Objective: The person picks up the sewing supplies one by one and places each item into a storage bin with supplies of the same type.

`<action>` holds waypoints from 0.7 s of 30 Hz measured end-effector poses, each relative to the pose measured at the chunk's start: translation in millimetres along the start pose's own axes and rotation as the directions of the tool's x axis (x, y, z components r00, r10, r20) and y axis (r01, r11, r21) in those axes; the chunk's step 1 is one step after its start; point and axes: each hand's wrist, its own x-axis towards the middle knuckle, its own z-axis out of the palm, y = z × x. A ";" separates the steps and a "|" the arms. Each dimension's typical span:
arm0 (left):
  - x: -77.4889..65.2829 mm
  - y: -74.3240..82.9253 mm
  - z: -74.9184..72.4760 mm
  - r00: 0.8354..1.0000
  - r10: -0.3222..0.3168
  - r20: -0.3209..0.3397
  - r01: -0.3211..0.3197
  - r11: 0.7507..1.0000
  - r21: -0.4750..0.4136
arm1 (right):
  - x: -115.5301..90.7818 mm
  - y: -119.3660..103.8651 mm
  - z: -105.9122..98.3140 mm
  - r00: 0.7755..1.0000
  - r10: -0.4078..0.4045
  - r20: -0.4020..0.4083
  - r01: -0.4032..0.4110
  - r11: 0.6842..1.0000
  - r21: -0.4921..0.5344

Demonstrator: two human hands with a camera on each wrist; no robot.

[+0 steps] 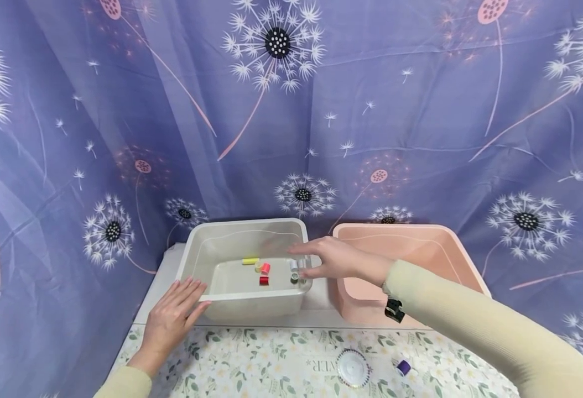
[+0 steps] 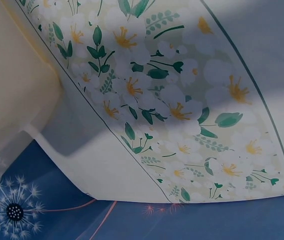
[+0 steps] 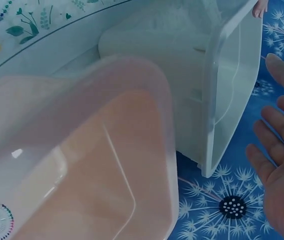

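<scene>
My left hand (image 1: 174,312) touches the near left corner of a grey-white bin (image 1: 251,298), its fingers fairly straight. Over that bin's right rim hovers my right hand (image 1: 333,258), fingers spread and thumb apart; its palm looks bare in the right wrist view. Small thread spools lie on the bin floor: a yellow spool (image 1: 250,261), a pale yellow spool (image 1: 258,267), a coral-pink spool (image 1: 266,268) and a red spool (image 1: 264,281). Below the right fingers are a dark green spool (image 1: 294,278) and a whitish one (image 1: 293,266), partly seen through glare.
A pink bin (image 1: 366,307) stands to the right, partly behind my right forearm. On the flowered tablecloth (image 1: 251,359) in front lie a round clear disc edged with coloured pins (image 1: 353,368) and a purple spool (image 1: 403,367). A blue dandelion-print curtain (image 1: 251,182) hangs behind the bins.
</scene>
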 end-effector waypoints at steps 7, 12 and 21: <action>1.1 0.9 -0.2 1.000 -0.015 0.009 0.015 1.000 -0.001 | -16.3 -2.0 2.6 1.000 0.021 0.006 -0.021 1.000 0.005; 3.5 2.9 -3.9 0.999 -0.024 0.029 0.024 1.000 -0.006 | -25.0 -3.7 0.6 0.999 0.031 0.014 -0.032 0.998 0.050; 3.9 2.5 -3.3 1.000 -0.017 0.009 0.017 1.000 -0.009 | -48.2 -8.0 2.8 0.997 0.079 -0.001 -0.079 0.996 0.049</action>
